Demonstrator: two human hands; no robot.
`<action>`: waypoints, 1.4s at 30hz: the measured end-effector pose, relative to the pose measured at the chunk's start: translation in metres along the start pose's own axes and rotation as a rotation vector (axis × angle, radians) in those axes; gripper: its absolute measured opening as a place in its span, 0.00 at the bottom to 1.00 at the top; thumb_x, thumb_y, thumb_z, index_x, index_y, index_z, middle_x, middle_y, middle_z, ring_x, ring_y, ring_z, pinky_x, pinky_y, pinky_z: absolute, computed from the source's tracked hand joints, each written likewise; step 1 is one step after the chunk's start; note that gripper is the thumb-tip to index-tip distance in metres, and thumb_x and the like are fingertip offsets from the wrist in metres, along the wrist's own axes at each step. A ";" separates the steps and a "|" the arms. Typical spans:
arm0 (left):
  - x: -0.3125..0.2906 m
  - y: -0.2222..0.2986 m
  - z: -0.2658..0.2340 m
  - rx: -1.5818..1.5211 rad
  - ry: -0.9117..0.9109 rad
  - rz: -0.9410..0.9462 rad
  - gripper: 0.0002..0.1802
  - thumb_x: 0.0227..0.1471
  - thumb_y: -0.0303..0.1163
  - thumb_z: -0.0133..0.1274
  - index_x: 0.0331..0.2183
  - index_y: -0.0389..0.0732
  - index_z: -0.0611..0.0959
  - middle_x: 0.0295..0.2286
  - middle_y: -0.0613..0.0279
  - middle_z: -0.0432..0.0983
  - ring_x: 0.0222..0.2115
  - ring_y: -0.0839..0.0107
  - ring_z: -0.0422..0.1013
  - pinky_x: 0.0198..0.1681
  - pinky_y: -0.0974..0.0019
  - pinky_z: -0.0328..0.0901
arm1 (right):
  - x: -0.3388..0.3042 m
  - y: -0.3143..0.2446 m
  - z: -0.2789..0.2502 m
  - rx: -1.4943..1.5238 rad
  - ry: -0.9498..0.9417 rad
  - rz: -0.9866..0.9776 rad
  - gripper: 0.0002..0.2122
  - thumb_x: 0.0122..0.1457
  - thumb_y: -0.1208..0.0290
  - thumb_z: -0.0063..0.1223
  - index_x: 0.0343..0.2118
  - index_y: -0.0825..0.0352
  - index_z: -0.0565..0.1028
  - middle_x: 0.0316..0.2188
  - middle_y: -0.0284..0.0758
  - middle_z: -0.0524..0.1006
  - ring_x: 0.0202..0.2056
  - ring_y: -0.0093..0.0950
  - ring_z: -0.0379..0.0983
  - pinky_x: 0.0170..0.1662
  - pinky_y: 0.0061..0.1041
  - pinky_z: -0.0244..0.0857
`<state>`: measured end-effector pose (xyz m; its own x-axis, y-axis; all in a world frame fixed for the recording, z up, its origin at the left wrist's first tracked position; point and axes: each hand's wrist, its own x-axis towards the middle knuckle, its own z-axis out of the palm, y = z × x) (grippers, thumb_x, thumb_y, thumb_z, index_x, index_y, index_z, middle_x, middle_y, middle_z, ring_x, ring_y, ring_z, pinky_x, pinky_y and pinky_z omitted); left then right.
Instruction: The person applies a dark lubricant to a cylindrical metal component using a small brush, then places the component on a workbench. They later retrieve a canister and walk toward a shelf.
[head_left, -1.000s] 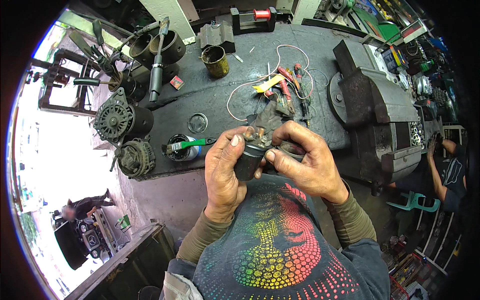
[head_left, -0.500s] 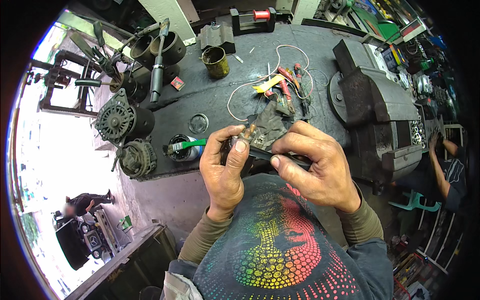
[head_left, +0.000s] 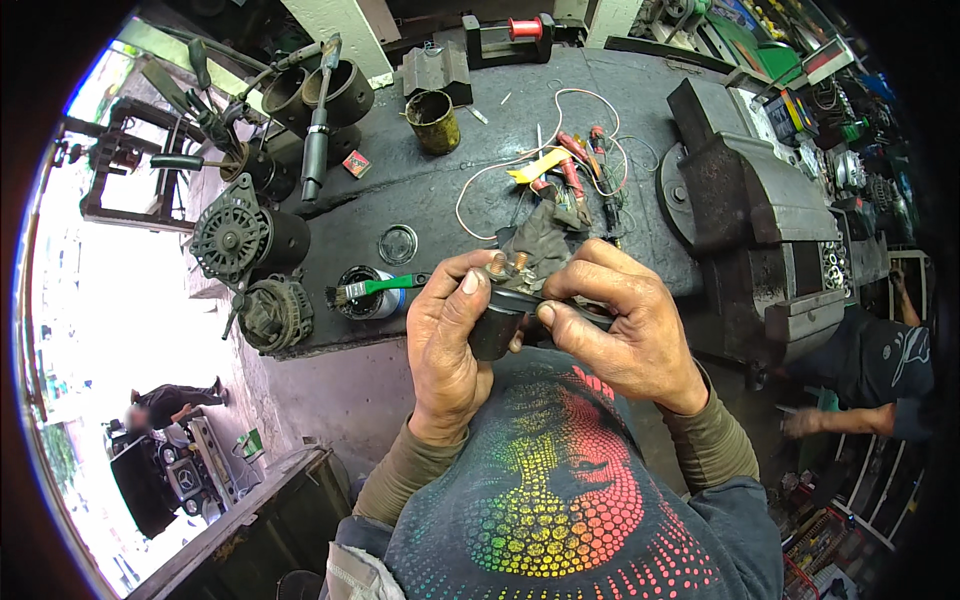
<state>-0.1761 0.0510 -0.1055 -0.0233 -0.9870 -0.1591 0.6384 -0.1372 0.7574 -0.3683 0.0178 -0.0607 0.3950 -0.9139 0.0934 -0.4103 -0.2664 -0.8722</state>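
Observation:
My left hand (head_left: 447,345) is wrapped round what looks like a starter solenoid (head_left: 496,334), a dark cylinder with copper-coloured studs (head_left: 519,262) on its upper end. Fingers of my right hand (head_left: 625,325) pinch a black strip (head_left: 522,299) that lies against the solenoid's upper rim; part of the strip is hidden behind those fingers. Just beyond my hands a grey rag (head_left: 545,240) lies on the bench. Left of my left hand, a green-handled brush (head_left: 385,286) rests across an open can (head_left: 365,304) of dark stuff.
On the dark workbench (head_left: 340,215) stand alternators (head_left: 232,230) at left and a yellowish can (head_left: 433,123) farther back. Red-handled pliers (head_left: 571,175) lie among thin wire. A big vise (head_left: 750,200) fills the right side. A co-worker (head_left: 865,370) is beyond it.
The solenoid has turned in my left hand, so its dark side now shows below the strip. My right hand has shifted only slightly. The co-worker's arms at right have moved.

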 end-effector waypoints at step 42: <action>0.009 -0.008 -0.007 -0.163 -0.061 -0.173 0.23 0.70 0.47 0.45 0.52 0.37 0.76 0.40 0.55 0.79 0.31 0.67 0.77 0.22 0.68 0.70 | 0.002 0.011 0.002 0.240 -0.049 0.160 0.12 0.57 0.68 0.70 0.37 0.70 0.80 0.34 0.35 0.78 0.36 0.27 0.78 0.40 0.30 0.72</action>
<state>-0.1763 0.0433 -0.1172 -0.1864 -0.9539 -0.2352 0.7367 -0.2941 0.6089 -0.3703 0.0139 -0.0712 0.3825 -0.9211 -0.0722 -0.2667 -0.0352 -0.9631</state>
